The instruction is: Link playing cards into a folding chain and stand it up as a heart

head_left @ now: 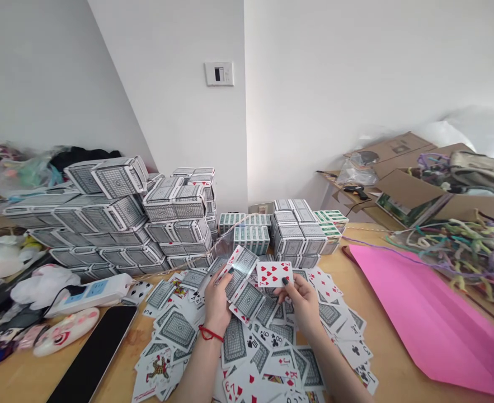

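Note:
My left hand (217, 299), with a red string on its wrist, is closed on patterned-back playing cards (239, 274) that look folded and joined at an angle. In my right hand (303, 299) a seven of hearts (273, 273) is pinched face up between thumb and fingers, just right of those cards. Beneath both hands spreads a loose heap of playing cards (234, 342), some face up and some face down. A joker (159, 368) lies at the heap's front left. My fingers partly hide the held cards.
Blocks built of folded cards (114, 178) are stacked high at the left, with another stack (296, 229) at the back. Green-and-white card boxes (252, 239) stand between them. A black phone (93, 355), a power strip (89, 294), pink paper (427, 313) and tangled pipe cleaners (469, 254) flank the heap.

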{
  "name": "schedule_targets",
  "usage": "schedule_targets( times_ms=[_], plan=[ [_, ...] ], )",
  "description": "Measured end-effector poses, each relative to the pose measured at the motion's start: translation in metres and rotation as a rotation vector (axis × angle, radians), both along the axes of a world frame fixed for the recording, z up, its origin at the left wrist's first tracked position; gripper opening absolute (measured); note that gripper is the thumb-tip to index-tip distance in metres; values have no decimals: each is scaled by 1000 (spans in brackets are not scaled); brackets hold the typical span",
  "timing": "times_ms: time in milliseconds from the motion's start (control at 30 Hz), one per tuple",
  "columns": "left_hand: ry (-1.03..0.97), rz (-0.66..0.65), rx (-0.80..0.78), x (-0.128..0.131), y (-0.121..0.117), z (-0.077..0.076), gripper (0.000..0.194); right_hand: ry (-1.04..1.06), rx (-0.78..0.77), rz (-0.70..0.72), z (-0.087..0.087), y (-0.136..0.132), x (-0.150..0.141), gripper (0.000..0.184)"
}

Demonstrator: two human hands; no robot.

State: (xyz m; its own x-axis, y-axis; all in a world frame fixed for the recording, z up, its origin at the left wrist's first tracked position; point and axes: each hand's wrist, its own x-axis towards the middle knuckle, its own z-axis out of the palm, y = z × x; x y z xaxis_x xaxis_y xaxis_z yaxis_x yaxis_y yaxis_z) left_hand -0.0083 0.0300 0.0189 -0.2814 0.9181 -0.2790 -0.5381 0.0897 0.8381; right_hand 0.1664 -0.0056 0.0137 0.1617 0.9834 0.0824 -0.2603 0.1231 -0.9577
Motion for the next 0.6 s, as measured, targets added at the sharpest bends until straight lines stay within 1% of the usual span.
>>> schedule_targets(
  times_ms=[200, 600],
  plan=[
    [-9, 18, -4, 2, -1, 5, 28, -31, -5, 9, 1, -1, -2, 27],
    [-20, 31, -11, 1, 0, 2, 30, -58, -42, -7, -2, 0, -1, 34]
  ],
)
